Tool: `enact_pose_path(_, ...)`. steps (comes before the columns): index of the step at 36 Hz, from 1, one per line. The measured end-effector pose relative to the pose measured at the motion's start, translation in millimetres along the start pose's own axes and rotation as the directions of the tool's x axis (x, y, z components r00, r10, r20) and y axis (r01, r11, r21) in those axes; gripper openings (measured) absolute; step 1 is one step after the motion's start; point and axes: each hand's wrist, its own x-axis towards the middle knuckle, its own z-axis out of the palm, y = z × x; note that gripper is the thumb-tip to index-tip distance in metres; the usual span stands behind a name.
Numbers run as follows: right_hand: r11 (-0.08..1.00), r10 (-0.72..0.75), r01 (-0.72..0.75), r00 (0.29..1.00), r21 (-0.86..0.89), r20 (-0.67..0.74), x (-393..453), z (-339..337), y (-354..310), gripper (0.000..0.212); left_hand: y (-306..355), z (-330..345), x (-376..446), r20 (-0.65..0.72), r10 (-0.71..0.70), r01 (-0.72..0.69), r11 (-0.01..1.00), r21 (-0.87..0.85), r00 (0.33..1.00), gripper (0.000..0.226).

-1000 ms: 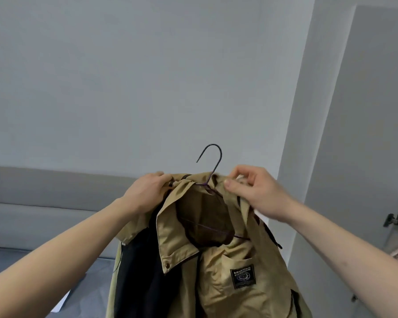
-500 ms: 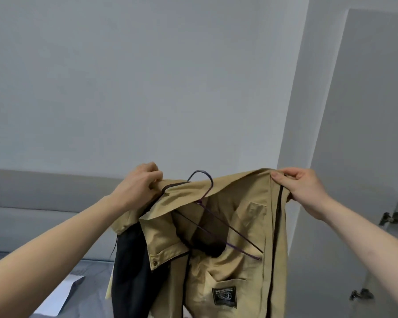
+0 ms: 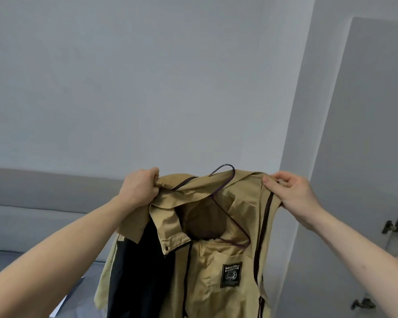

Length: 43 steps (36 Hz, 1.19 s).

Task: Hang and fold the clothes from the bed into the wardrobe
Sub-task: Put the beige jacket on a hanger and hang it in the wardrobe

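A tan jacket (image 3: 218, 269) with a dark lining and a black chest label hangs in the air in front of me. A thin dark wire hanger (image 3: 225, 203) sits inside its neck, tilted, with the hook poking out above the collar. My left hand (image 3: 140, 187) grips the left shoulder and collar of the jacket. My right hand (image 3: 292, 191) pinches the right front edge near the dark zip. The lower part of the jacket runs out of view.
A grey padded headboard (image 3: 44, 203) and the bed's edge lie at the lower left, with a white sheet of paper (image 3: 60, 306) on it. An open white wardrobe door (image 3: 363, 134) with metal hinges (image 3: 395, 226) stands at the right. A plain wall fills the rest.
My right hand left the collar beside the hook and took the right front edge, spreading the jacket wide. The hanger tipped over inside the neck.
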Motion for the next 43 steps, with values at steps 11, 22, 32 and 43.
enact_pose_path(11, 0.998, -0.036, 0.016, 0.946, 0.064, 0.324, -55, 118, 36, 0.028, 63, -4, 5, -0.099, -0.039, 0.0, 0.931, -0.366, 0.994, 0.022)
enact_pose_path(22, 0.979, -0.074, 0.03, 0.974, 0.199, 0.216, -39, 141, -6, 0.024, 83, 19, -10, -0.024, -0.261, 0.206, 0.812, -0.546, 0.965, 0.017)
enact_pose_path(32, 0.803, -0.284, 0.359, 0.932, -0.475, 0.225, -70, 27, -14, 0.022, 72, 15, -10, -0.148, -0.185, 0.072, 0.826, -0.559, 0.972, 0.024)
enact_pose_path(43, 0.742, 0.107, 0.012, 0.985, -0.671, 0.136, -73, -71, 52, 0.043, 113, 13, -1, -0.155, -0.003, -0.088, 0.814, -0.575, 0.988, 0.034)
